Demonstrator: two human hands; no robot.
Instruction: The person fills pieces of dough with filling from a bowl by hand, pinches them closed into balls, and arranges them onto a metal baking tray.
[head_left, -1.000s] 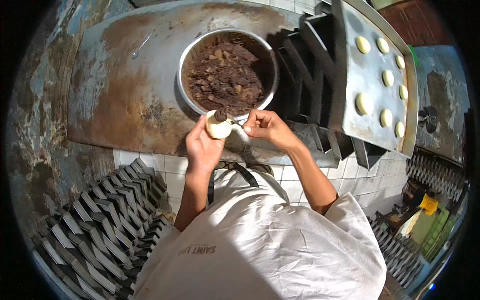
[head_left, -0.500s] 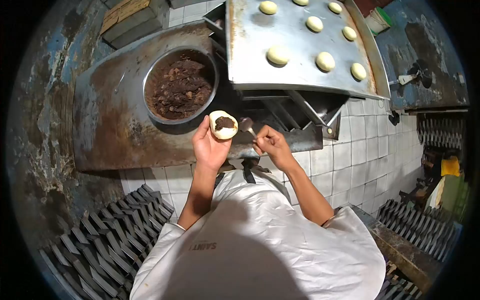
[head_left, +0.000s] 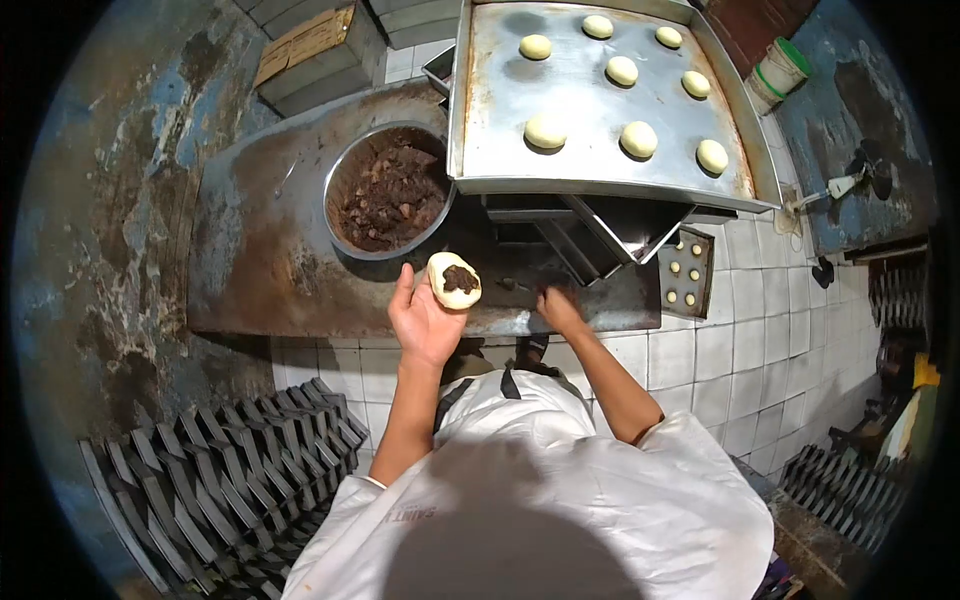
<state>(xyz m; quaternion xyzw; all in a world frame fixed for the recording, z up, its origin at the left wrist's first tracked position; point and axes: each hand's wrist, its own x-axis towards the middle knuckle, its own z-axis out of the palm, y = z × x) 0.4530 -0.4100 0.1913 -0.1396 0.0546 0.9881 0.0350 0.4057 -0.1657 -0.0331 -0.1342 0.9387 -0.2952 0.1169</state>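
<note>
On the raised palm of my left hand [head_left: 428, 322] rests a round of pale dough [head_left: 441, 270], with a dark lump of filling [head_left: 460, 280] on its face; the fingers curl behind it. My right hand [head_left: 559, 306] is low over the worktop in shadow, fingers closed round the handle end of a spoon [head_left: 513, 285] whose bowl points left. A steel bowl [head_left: 334, 222] of dark, chunky filling [head_left: 390, 195] stands just beyond my left hand.
A large metal tray [head_left: 600, 186] with several pale dough balls [head_left: 621, 71] sits raised at the upper right, above dark metal pans [head_left: 590, 245]. A smaller tray [head_left: 706, 290] with dough balls lies lower. Stacked metal pieces [head_left: 220, 480] stand at lower left. A thin utensil [head_left: 288, 177] lies beyond the bowl.
The filling has gone from the spoon into the dough. My right hand has moved away rightward with the spoon, down to the worktop. The view has shifted toward the tray.
</note>
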